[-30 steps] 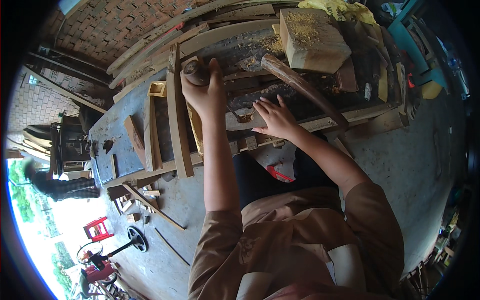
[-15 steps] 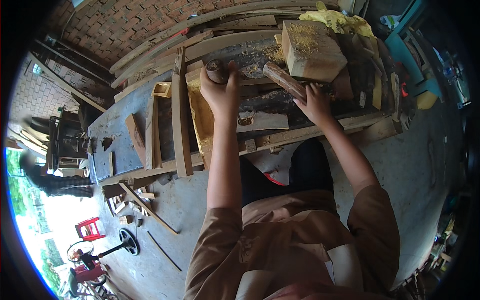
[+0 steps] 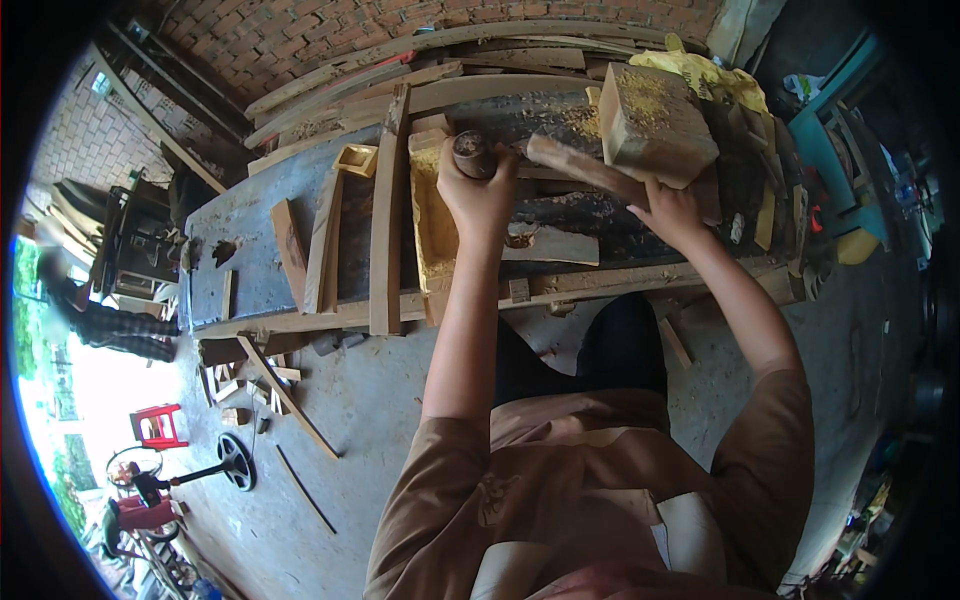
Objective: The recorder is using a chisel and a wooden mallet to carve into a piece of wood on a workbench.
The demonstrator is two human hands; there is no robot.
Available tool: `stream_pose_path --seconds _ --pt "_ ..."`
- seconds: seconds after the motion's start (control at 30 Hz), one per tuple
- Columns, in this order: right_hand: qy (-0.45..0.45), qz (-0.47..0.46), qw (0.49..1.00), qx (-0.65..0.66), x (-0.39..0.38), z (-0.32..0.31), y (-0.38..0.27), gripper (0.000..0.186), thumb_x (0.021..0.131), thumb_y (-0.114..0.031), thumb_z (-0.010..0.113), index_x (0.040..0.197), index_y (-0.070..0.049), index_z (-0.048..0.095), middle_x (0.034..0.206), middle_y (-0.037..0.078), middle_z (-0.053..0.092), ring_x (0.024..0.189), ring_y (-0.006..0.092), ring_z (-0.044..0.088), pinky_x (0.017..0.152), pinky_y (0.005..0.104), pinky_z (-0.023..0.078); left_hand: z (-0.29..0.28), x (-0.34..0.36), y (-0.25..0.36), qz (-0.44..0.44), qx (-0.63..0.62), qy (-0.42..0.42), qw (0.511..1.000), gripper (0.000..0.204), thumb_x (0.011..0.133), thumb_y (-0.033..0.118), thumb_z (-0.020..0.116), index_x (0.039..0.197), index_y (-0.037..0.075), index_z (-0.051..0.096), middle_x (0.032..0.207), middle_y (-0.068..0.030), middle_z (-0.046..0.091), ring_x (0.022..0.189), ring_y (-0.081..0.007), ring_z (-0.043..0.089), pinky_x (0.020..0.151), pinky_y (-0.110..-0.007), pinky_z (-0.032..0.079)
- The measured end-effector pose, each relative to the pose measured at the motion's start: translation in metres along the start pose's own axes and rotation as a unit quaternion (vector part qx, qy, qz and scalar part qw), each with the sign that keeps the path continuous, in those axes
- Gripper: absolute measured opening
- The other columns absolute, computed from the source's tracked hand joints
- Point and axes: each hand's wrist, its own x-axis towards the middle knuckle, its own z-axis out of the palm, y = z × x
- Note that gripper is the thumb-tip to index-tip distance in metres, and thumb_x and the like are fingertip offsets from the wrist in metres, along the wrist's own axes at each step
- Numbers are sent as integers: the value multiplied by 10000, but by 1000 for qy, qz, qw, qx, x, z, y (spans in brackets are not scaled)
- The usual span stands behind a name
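Observation:
My left hand (image 3: 478,207) is wrapped round a dark brown, round-topped wooden handle (image 3: 473,155), its battered end facing up; whatever is below it is hidden by my hand. It is over the right side of a yellowish hollowed piece of wood (image 3: 428,225) on the bench. My right hand (image 3: 672,214) grips the near end of a rough wooden club (image 3: 585,168). The club's far end points left at the handle, with a small gap between them. Just beyond the club sits a large square wood block (image 3: 650,135) topped with sawdust.
The workbench (image 3: 260,250) carries long boards (image 3: 388,220), a small square wooden box (image 3: 356,160) and a holed board (image 3: 560,245). A yellow bag (image 3: 700,75) lies at the back right. Offcuts (image 3: 235,415) and a red stool (image 3: 158,427) are on the floor at left; another person (image 3: 110,315) stands beyond.
The wooden club has swung left, its far end nearer the handle in my left hand, and lies flatter. My left hand keeps its grip. The whole view has shifted slightly.

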Motion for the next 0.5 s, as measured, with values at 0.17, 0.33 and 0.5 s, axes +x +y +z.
stream_pose_path --seconds 0.17,0.33,0.5 --pt "-90 139 921 354 62 -91 -5 462 795 -310 619 1054 30 444 935 157 562 857 236 559 758 329 436 -11 4 -7 -13 -9 8 1000 160 678 30 641 770 18 510 684 -23 542 614 -75 492 579 -227 417" --pt "-82 -4 925 371 78 -159 -17 496 695 -307 707 1038 -14 501 828 128 582 767 224 577 699 317 450 -16 2 -2 -28 -23 19 999 154 668 21 631 762 14 510 692 -44 555 628 -88 512 592 -240 424" --pt "-179 26 948 261 96 -208 -16 538 678 -196 711 1104 24 466 959 146 576 872 200 567 772 310 444 -20 -5 -10 -43 -55 12 997 169 649 30 639 767 15 519 712 -45 573 651 -86 533 616 -230 435"
